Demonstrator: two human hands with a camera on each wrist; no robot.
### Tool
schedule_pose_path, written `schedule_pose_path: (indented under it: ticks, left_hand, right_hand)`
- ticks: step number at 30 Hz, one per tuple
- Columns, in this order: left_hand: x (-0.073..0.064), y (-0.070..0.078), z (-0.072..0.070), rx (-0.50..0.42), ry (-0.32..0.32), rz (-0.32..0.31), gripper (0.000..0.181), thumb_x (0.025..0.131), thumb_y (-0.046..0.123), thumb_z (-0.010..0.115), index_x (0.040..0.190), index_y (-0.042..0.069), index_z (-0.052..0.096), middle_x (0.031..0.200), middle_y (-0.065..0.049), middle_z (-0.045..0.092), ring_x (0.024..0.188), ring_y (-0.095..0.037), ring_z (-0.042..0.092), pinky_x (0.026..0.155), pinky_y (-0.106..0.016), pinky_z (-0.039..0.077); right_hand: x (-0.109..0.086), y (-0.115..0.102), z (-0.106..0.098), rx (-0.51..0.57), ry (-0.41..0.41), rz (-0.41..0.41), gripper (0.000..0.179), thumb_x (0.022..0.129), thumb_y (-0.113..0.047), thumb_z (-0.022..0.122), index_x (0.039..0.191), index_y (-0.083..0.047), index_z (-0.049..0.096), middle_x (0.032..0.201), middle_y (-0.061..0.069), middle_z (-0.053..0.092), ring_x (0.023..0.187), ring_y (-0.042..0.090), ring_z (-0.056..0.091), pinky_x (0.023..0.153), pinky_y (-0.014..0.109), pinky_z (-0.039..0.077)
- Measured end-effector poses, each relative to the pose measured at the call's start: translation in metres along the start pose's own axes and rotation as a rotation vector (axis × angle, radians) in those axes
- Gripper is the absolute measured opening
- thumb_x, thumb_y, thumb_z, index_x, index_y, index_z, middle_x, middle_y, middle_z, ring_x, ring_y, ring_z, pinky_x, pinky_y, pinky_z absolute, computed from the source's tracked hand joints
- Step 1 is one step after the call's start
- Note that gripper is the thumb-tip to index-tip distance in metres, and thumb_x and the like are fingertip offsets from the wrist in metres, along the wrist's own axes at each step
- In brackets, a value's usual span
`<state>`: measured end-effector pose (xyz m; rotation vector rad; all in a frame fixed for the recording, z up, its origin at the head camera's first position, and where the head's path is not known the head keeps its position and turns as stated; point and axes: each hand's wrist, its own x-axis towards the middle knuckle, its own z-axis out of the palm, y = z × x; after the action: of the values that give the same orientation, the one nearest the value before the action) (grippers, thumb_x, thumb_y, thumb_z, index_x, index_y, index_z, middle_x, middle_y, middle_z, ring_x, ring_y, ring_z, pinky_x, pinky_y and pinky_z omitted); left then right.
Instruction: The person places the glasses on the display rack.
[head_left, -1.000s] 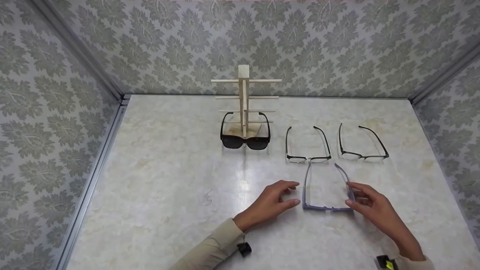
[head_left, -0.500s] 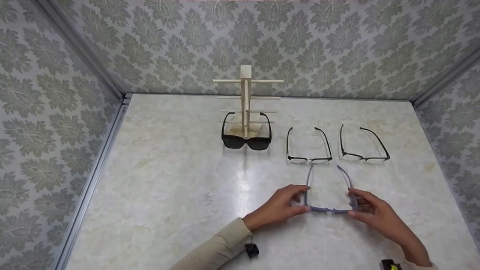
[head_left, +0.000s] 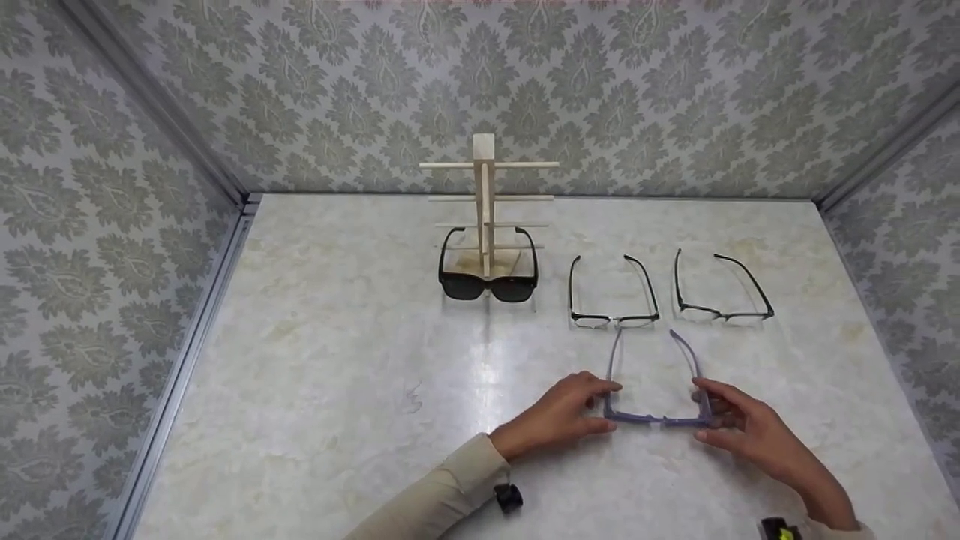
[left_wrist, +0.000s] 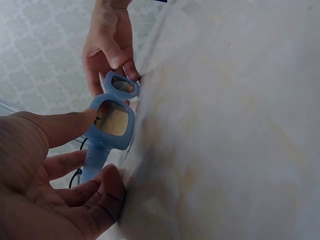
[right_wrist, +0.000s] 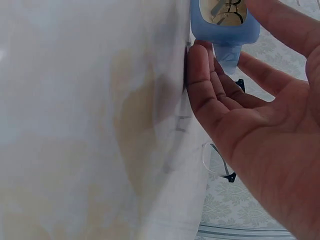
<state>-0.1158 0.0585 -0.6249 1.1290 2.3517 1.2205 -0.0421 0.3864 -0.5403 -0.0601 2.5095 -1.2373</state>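
Note:
A pair of blue-purple framed sunglasses [head_left: 660,420] stands on the table with temples spread, its front toward the person. My left hand [head_left: 559,412] holds its left corner, thumb against the front and index finger at the temple. In the left wrist view, that thumb meets the lens rim [left_wrist: 122,142] and the other fingers curl below the temple. At the opposite corner my right hand [head_left: 754,427] has its fingers curled round the temple. Its thumb is close by the front; whether it touches is unclear. The right wrist view crops the frame [right_wrist: 225,32] at the top.
Two pairs of black-rimmed glasses, a left one [head_left: 615,319] and a right one [head_left: 724,311], lie behind with temples open. A wooden glasses stand [head_left: 484,180] with crossbars is farther back. Black sunglasses [head_left: 487,285] are at its base. Patterned walls [head_left: 450,75] enclose the table [head_left: 322,337].
My left hand has come right, from apart to contact with the blue-purple sunglasses. The right thumb has slid slightly down toward the front rim. The sunglasses have hardly moved.

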Motion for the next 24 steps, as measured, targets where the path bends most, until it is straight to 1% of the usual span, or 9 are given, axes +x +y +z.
schedule_pose_path:
  ticks: [4,8,11,14,16,19,21,23,24]
  left_hand:
    - [0.002,-0.005,0.004,0.024,0.012,0.008,0.059,0.100,0.032,0.086,0.153,0.013,0.067,0.119,0.004,0.071,0.099,-0.002,0.056,0.087,-0.013,0.044]
    - [0.002,-0.007,0.007,0.002,0.039,0.017,0.057,0.100,0.029,0.085,0.152,0.011,0.067,0.117,0.004,0.073,0.099,-0.001,0.057,0.087,-0.011,0.044]
    - [0.002,-0.005,0.009,-0.030,0.073,0.036,0.056,0.100,0.025,0.086,0.150,0.009,0.068,0.116,0.003,0.074,0.099,-0.001,0.059,0.087,-0.010,0.047]
    - [0.000,0.005,0.005,-0.052,0.105,0.050,0.054,0.100,0.022,0.086,0.149,0.006,0.069,0.117,0.000,0.075,0.100,-0.003,0.064,0.088,-0.012,0.051]
    - [-0.002,0.015,-0.003,-0.085,0.116,0.043,0.053,0.101,0.022,0.084,0.149,0.005,0.068,0.120,-0.002,0.075,0.102,-0.004,0.066,0.091,-0.014,0.053]
    - [-0.007,0.038,-0.023,-0.143,0.124,0.007,0.052,0.103,0.020,0.082,0.149,0.002,0.068,0.124,-0.008,0.075,0.106,-0.007,0.068,0.092,-0.019,0.055]
    - [-0.010,0.056,-0.037,-0.164,0.126,-0.025,0.051,0.103,0.018,0.081,0.149,0.000,0.067,0.125,-0.011,0.074,0.107,-0.010,0.070,0.092,-0.022,0.057]
    - [-0.012,0.069,-0.048,-0.177,0.125,-0.053,0.050,0.103,0.014,0.081,0.149,-0.002,0.067,0.125,-0.014,0.074,0.109,-0.016,0.071,0.092,-0.027,0.060]
    - [-0.013,0.073,-0.051,-0.180,0.125,-0.065,0.051,0.103,0.013,0.081,0.149,-0.002,0.067,0.126,-0.015,0.074,0.109,-0.017,0.072,0.091,-0.029,0.061]
  right_hand:
    - [0.000,0.000,0.001,0.006,0.015,-0.003,0.077,0.096,-0.022,0.089,0.162,-0.004,0.053,0.145,0.020,0.067,0.112,0.012,0.069,0.090,0.024,0.060]
    - [-0.003,-0.003,0.001,-0.008,0.043,-0.011,0.073,0.096,-0.021,0.089,0.159,-0.004,0.057,0.141,0.018,0.069,0.108,0.011,0.070,0.087,0.025,0.061]
    - [-0.007,-0.006,0.001,-0.020,0.070,-0.023,0.071,0.095,-0.020,0.089,0.158,-0.005,0.059,0.139,0.017,0.070,0.107,0.010,0.070,0.086,0.025,0.061]
    - [-0.012,-0.009,0.000,-0.014,0.097,-0.046,0.070,0.096,-0.018,0.089,0.157,-0.006,0.059,0.138,0.016,0.071,0.108,0.009,0.069,0.086,0.024,0.061]
    - [-0.015,-0.011,0.000,0.006,0.114,-0.072,0.068,0.096,-0.016,0.088,0.157,-0.006,0.059,0.139,0.016,0.071,0.109,0.009,0.069,0.087,0.022,0.061]
    - [-0.018,-0.017,0.000,0.048,0.145,-0.128,0.066,0.096,-0.011,0.087,0.156,-0.005,0.060,0.137,0.017,0.071,0.109,0.013,0.070,0.087,0.020,0.060]
    - [-0.019,-0.021,0.001,0.074,0.163,-0.172,0.065,0.096,-0.007,0.087,0.156,-0.003,0.060,0.135,0.019,0.071,0.108,0.015,0.072,0.086,0.020,0.061]
    - [-0.020,-0.024,0.001,0.092,0.180,-0.210,0.064,0.095,-0.003,0.086,0.155,-0.002,0.061,0.132,0.021,0.071,0.107,0.016,0.073,0.086,0.020,0.062]
    - [-0.020,-0.026,0.001,0.100,0.186,-0.224,0.064,0.095,-0.001,0.086,0.154,-0.001,0.061,0.130,0.021,0.072,0.106,0.017,0.074,0.086,0.021,0.062]
